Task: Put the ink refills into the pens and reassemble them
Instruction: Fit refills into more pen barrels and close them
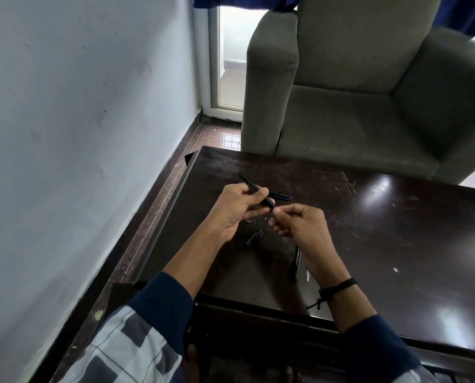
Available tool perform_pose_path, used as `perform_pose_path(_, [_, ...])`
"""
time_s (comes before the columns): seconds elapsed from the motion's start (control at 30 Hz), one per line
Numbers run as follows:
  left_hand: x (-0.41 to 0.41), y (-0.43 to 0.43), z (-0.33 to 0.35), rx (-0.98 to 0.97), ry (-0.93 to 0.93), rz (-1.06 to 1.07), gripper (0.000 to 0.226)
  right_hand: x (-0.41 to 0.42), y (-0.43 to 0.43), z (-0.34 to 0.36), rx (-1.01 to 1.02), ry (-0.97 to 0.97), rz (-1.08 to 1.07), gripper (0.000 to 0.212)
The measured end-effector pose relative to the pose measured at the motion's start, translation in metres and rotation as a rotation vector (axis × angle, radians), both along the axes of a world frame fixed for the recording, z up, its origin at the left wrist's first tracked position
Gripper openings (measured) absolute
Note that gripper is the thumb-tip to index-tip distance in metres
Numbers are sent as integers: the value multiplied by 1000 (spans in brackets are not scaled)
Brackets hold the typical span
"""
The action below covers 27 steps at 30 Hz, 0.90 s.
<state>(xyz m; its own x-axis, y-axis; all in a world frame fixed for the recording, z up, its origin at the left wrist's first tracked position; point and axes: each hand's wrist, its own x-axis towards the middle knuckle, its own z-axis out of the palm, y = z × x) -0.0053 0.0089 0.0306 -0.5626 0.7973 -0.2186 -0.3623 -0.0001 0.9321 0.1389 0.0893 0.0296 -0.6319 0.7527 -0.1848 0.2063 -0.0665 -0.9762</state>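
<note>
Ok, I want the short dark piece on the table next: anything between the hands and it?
Nothing visible. The short dark piece lies uncovered on the table, under the gap between left hand and right hand. Both are busy, though: the left grips the pen barrel, the right pinches its lower end.

We hold a black pen barrel [255, 189] tilted above the dark worktop [382, 244]. Our left hand [237, 210] grips its middle; our right hand [305, 228] pinches its lower end. On the worktop lie a dark cap [254, 238] between the hands, a second pen [282, 195] beyond the left hand, and a third pen [297, 262] beside the right wrist. A grey armchair [355, 106] stands behind.
</note>
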Motion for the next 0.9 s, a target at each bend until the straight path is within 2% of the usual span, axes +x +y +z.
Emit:
perform_pose_path(0.13, [3, 1, -1, -8, 7, 9, 7, -2, -1, -3, 94, -54, -31, 10])
perform_pose_path(0.33, [4, 2, -2, -47, 8, 55, 13, -3, -8, -9, 364, -159, -91, 9])
perform_pose_path(0.4, [3, 1, -1, -51, 7, 61, 13, -3, -8, -8, 355, -140, -82, 7])
perform_pose_path(0.5, [0, 0, 0, -47, 0, 70, 12, -3, -7, -3, 229, -64, -38, 3])
perform_pose_path(0.63, [-1, 0, 0, -42, 7, 65, 11, -3, -6, -2, 131, -12, -43, 15])
perform_pose_path(0.9, [-1, 2, -3, -53, 5, 43, 12, -2, -6, -2, 209, -18, -75, 6])
